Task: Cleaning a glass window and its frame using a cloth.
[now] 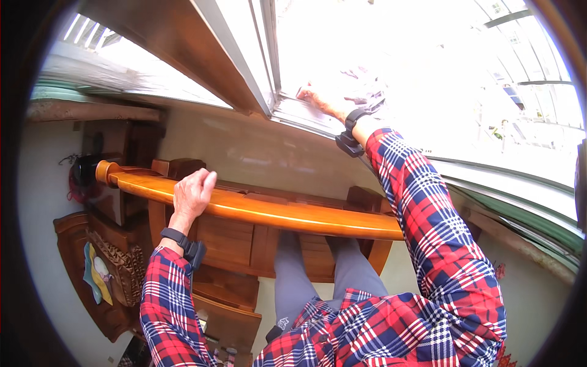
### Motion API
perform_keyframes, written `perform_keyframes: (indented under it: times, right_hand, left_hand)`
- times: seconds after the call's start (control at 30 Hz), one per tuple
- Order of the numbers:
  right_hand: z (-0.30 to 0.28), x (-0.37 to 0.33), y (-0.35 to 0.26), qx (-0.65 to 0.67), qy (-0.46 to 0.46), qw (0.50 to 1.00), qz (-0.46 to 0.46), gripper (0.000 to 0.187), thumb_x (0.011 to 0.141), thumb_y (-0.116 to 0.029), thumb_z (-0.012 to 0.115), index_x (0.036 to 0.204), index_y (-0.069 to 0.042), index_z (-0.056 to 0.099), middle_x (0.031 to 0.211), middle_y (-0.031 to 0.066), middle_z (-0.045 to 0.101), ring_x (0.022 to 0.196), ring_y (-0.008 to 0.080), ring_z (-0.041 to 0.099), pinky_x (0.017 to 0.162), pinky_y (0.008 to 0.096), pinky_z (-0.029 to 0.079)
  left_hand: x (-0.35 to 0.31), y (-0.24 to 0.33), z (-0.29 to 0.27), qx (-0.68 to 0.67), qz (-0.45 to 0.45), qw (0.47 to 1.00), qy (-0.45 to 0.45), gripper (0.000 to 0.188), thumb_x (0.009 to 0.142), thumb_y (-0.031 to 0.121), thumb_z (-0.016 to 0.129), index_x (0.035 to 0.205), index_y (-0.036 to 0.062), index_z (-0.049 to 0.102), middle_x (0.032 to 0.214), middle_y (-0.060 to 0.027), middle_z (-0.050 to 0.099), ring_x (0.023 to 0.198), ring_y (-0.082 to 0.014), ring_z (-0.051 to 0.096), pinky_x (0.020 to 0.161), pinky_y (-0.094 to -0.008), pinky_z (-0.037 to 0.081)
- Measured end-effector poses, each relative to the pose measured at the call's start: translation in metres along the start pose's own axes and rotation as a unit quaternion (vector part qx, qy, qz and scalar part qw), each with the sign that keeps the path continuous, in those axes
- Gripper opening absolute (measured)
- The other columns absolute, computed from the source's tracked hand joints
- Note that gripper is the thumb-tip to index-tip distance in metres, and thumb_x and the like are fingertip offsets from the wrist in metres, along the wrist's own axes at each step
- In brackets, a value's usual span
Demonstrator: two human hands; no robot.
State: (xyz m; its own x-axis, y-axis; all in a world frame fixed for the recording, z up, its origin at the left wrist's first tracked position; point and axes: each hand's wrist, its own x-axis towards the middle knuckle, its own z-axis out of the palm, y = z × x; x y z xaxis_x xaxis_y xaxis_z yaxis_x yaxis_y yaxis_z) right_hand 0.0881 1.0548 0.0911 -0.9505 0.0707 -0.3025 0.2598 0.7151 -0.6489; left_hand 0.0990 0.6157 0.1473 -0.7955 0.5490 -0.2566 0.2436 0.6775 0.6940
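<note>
One orange-brown wooden rail [275, 210] is being touched by the closed left hand [193, 194]. Near pale cloth [365, 93], the right hand [327, 103] is being obscured, grip unclear.

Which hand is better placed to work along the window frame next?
Probably the right hand: it is out at the window frame, by what looks like a pale cloth, though glare hides its grip. The left hand appears to rest on the wooden rail, farther from the frame.
</note>
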Motion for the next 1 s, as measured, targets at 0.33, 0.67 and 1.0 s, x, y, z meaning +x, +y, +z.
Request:
perform_keyframes:
  times: [0.33, 0.67, 1.0]
  right_hand:
    - [-0.017, 0.012, -0.031, -0.017, -0.008, 1.0, 0.022, 0.022, 0.089, -0.023, 0.059, 0.086, -0.005, 0.072, 0.08, 0.0081, 0.067, 0.078, 0.0203, 0.062, 0.075, 0.0357, 0.049]
    - [-0.016, 0.027, 0.036, -0.155, -0.08, 0.983, -0.054, 0.032, 0.086, -0.03, 0.067, 0.068, -0.004, 0.069, 0.066, 0.0174, 0.065, 0.064, 0.0344, 0.064, 0.063, 0.0451, 0.051]
    - [0.016, 0.06, 0.133, -0.097, 0.037, 0.981, -0.161, 0.031, 0.084, -0.029, 0.07, 0.071, -0.002, 0.07, 0.067, 0.0215, 0.065, 0.064, 0.037, 0.066, 0.062, 0.0462, 0.051]
  left_hand:
    - [0.005, 0.014, 0.007, 0.036, -0.038, 0.997, 0.056, 0.034, 0.097, 0.034, 0.059, 0.077, 0.0064, 0.06, 0.067, -0.013, 0.062, 0.065, -0.0357, 0.062, 0.059, -0.043, 0.048]
    - [0.0, 0.016, 0.021, 0.031, -0.034, 0.998, 0.048, 0.031, 0.095, 0.031, 0.061, 0.077, 0.0062, 0.061, 0.066, -0.0121, 0.062, 0.062, -0.0335, 0.062, 0.058, -0.0415, 0.048]
    - [0.009, 0.022, 0.028, 0.021, -0.025, 0.998, 0.06, 0.03, 0.095, 0.029, 0.062, 0.076, 0.006, 0.06, 0.064, -0.0117, 0.062, 0.061, -0.0322, 0.062, 0.057, -0.0405, 0.048]
